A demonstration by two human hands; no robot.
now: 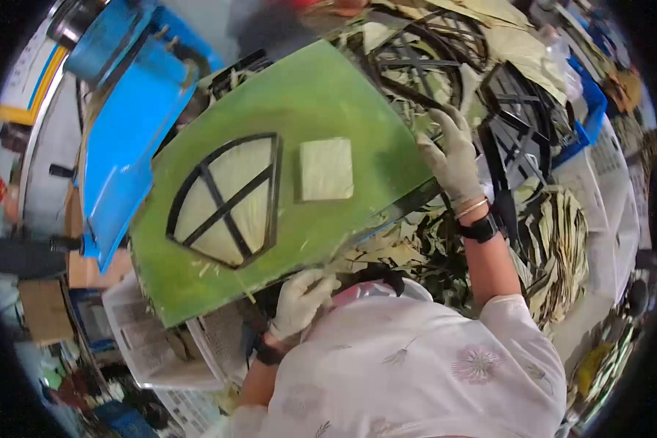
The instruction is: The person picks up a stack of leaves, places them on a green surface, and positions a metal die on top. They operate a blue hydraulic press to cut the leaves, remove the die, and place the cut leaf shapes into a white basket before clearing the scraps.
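Observation:
A green board lies tilted in the middle. On its left part rests a black fan-shaped frame with crossed bars, pale sheet material showing inside it. Right of the frame is a pale square stack. My right hand, in a whitish glove, is at the board's right corner, fingers apart, beside dark frames and pale pieces; no held thing shows. My left hand, also gloved, is near the board's lower edge with its fingers curled together; what it holds, if anything, is too small to make out.
A blue machine part stands left of the board. More black frames and heaped pale green sheets lie to the right. White baskets sit at the lower left, and a blue crate at the upper right.

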